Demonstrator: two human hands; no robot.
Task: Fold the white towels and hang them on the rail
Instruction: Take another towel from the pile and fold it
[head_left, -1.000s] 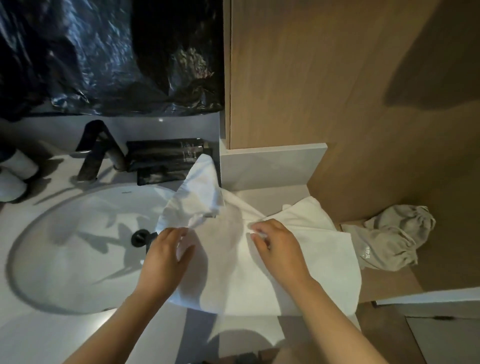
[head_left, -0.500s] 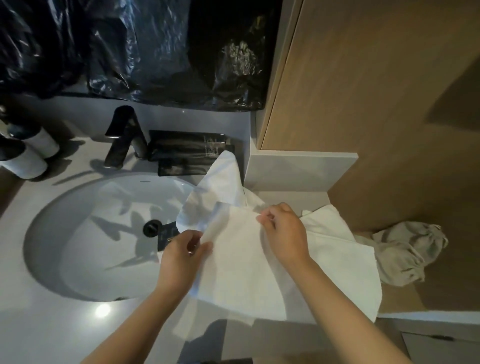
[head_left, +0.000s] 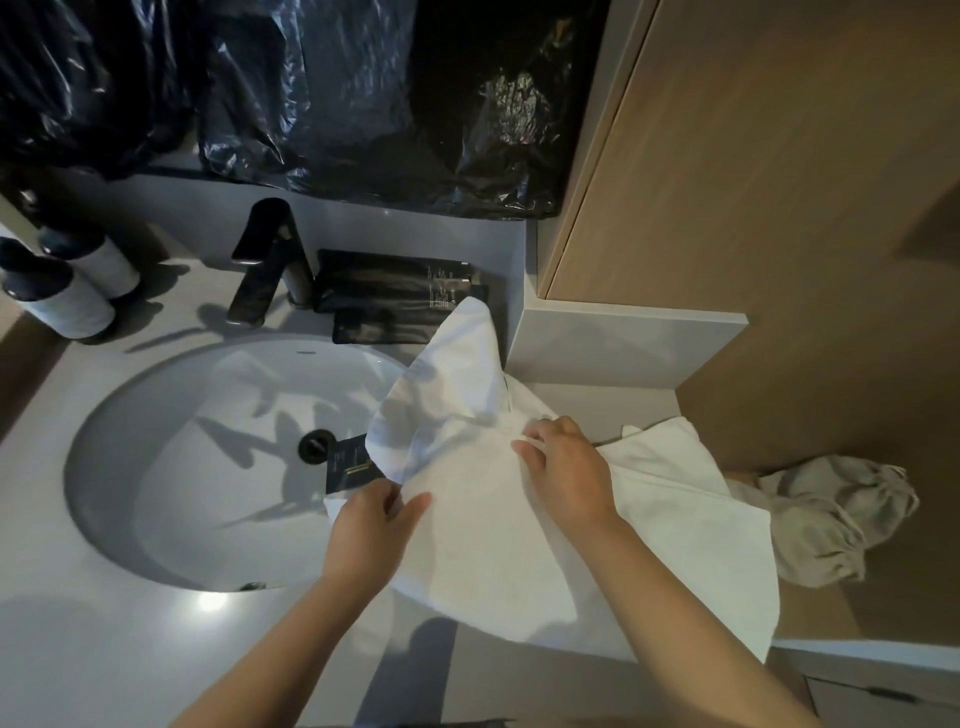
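Note:
A white towel (head_left: 493, 545) lies spread over the right side of the counter, one corner rising toward the backsplash and its left part overhanging the basin. More white towel (head_left: 670, 467) lies under it to the right. My left hand (head_left: 371, 530) pinches the towel's left edge between thumb and fingers. My right hand (head_left: 566, 467) pinches a fold near the towel's upper middle. No rail is in view.
The white basin (head_left: 156, 467) with a black drain fills the left, and a dark card lies in it by the towel. A black tap (head_left: 265, 260), two bottles (head_left: 67, 291) and dark packets (head_left: 395, 291) stand behind. A beige cloth (head_left: 831, 519) lies on the wooden shelf at right.
Both hands went from pressing flat on the towel to pinching it and lifting the top layer. The view has shifted so more of the basin shows.

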